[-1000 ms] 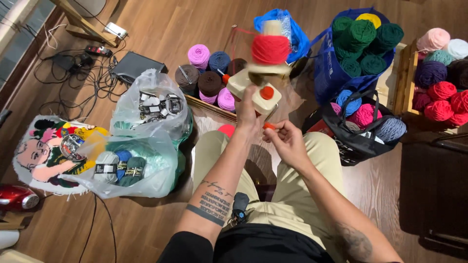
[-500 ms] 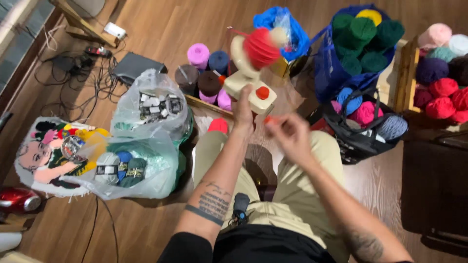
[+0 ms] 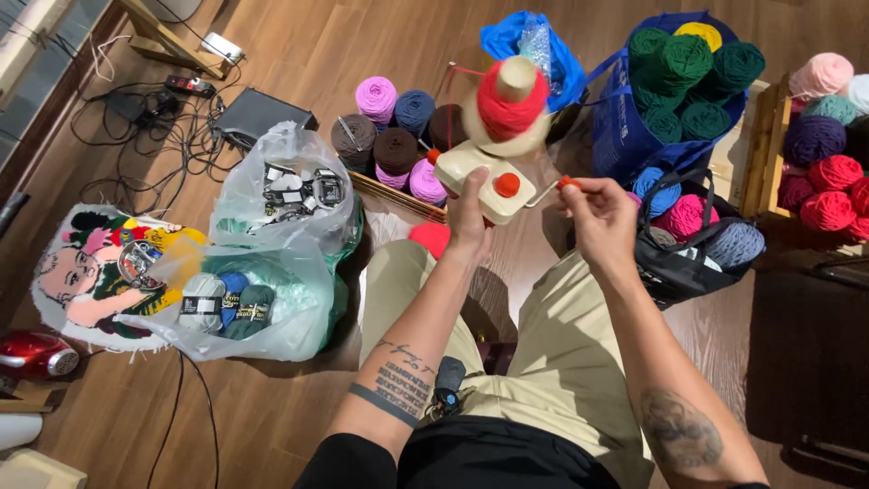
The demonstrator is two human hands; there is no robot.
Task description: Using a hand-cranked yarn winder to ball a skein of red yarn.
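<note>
My left hand (image 3: 468, 215) grips the base of a cream yarn winder (image 3: 486, 177) with an orange knob on top, held up over my knees. A cake of red yarn (image 3: 507, 98) is wound round its tilted cone. My right hand (image 3: 600, 215) pinches the orange grip of the winder's thin crank handle (image 3: 558, 186), out to the right of the body. A red strand (image 3: 462, 71) runs to the cake from the left. A red ball of yarn (image 3: 431, 238) lies on the floor by my left knee.
A clear plastic bag (image 3: 262, 272) of yarn skeins lies at left, beside a tufted rug piece (image 3: 86, 272). A wooden tray (image 3: 394, 145) of yarn cones sits ahead. A blue bag (image 3: 674, 91) of green yarn, a black bag (image 3: 692, 231) and a crate (image 3: 819, 163) of balls stand right. Cables (image 3: 154, 118) trail upper left.
My right hand has swung the crank from below the winder out to its right side. The red cake has turned on the cone. My left hand has kept its hold.
</note>
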